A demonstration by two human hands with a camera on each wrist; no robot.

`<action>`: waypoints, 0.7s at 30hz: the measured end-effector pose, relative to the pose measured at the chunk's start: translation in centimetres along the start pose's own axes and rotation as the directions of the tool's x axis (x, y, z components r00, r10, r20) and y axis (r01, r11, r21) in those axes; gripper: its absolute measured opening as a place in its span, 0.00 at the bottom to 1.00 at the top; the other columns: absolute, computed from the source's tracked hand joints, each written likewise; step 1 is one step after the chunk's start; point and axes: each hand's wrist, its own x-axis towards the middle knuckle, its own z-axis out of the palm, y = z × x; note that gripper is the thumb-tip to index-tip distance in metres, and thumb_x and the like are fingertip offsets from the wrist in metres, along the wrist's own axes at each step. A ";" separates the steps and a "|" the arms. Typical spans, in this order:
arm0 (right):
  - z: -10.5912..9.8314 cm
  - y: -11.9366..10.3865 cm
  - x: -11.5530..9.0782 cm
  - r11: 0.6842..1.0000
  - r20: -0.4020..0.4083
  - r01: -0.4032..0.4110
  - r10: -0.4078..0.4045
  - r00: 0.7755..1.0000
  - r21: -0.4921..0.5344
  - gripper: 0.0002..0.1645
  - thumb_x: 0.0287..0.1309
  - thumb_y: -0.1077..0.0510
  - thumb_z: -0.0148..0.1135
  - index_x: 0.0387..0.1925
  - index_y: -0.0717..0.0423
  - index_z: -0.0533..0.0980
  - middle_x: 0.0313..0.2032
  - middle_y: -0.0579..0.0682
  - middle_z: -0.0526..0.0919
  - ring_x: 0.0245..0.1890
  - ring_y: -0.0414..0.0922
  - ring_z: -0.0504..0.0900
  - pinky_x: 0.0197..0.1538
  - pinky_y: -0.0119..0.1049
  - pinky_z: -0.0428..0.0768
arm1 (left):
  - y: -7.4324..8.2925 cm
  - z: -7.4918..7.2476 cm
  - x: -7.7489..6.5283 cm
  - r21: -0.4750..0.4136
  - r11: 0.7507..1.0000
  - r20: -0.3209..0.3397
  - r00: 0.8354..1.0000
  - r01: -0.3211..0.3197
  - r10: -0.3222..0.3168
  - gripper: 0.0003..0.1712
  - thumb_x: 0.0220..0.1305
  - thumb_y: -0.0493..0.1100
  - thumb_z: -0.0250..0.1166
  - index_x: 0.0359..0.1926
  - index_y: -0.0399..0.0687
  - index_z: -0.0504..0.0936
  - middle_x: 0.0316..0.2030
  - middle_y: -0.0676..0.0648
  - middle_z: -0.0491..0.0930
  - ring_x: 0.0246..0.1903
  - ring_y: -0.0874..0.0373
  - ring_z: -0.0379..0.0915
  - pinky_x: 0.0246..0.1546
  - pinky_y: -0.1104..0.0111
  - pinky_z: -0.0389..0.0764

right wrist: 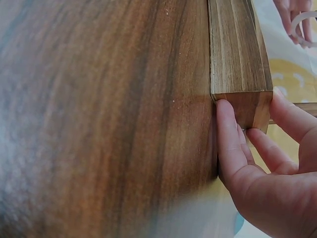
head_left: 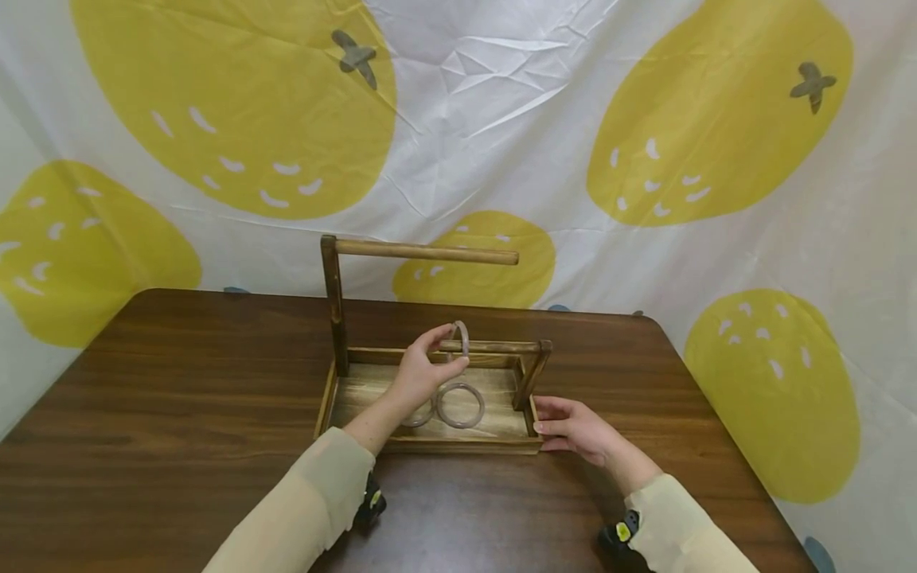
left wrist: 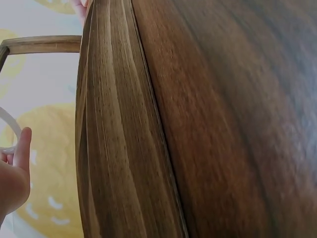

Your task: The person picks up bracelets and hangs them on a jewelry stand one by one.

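Observation:
My left hand (head_left: 421, 372) pinches a clear bangle (head_left: 464, 338) between thumb and fingers, and the bangle stands upright across the free end of the lower wooden bar (head_left: 501, 347). That bar belongs to a wooden bracelet stand (head_left: 466, 447) with a tray base. Two more bangles lie in the tray, one bangle (head_left: 461, 406) in full sight and another bangle (head_left: 421, 418) partly behind my left wrist. At the tray's right end my right hand (head_left: 576, 430) grips the end wall. The right wrist view shows its fingers (right wrist: 230, 131) against the wooden end.
A taller post carries an upper bar (head_left: 430, 252) on the stand's left side, above the lower one. The stand rests on a dark brown wooden table (head_left: 179, 398). Behind the table hangs a white cloth (head_left: 494, 95) with large yellow fruit prints.

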 end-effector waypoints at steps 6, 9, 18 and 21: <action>0.0 0.0 0.0 1.000 0.003 0.000 0.000 1.000 0.002 0.40 0.62 0.63 0.56 0.68 0.73 0.49 0.59 0.73 0.63 0.43 0.40 0.78 0.46 0.39 0.81 | -0.1 0.4 0.0 -0.035 0.998 -0.012 0.998 0.054 -0.055 0.34 0.58 0.40 0.64 0.65 0.40 0.65 0.64 0.38 0.65 0.65 0.40 0.56 0.65 0.49 0.61; 0.0 0.0 0.0 1.000 0.003 0.000 0.000 1.000 0.002 0.40 0.62 0.63 0.56 0.68 0.73 0.49 0.59 0.73 0.63 0.43 0.40 0.78 0.46 0.39 0.81 | -0.2 0.6 -0.1 -0.035 0.996 -0.009 0.997 0.076 -0.077 0.34 0.58 0.41 0.64 0.66 0.42 0.65 0.64 0.39 0.64 0.64 0.40 0.57 0.61 0.49 0.66; 0.0 0.1 0.0 1.000 0.001 0.003 -0.003 1.000 0.002 0.40 0.62 0.63 0.56 0.68 0.73 0.49 0.60 0.73 0.62 0.43 0.40 0.77 0.46 0.39 0.81 | -0.1 1.2 -0.2 -0.062 0.996 -0.005 0.998 0.063 -0.063 0.33 0.58 0.41 0.63 0.65 0.42 0.66 0.63 0.39 0.65 0.60 0.42 0.61 0.46 0.62 0.76; 0.0 0.1 0.0 1.000 0.003 0.005 -0.005 1.000 0.001 0.40 0.62 0.63 0.56 0.68 0.73 0.49 0.60 0.74 0.61 0.44 0.40 0.77 0.46 0.39 0.81 | -0.2 1.5 -0.1 -0.106 0.992 -0.006 0.997 0.073 -0.074 0.33 0.58 0.40 0.63 0.65 0.42 0.66 0.62 0.38 0.66 0.57 0.43 0.65 0.45 0.64 0.77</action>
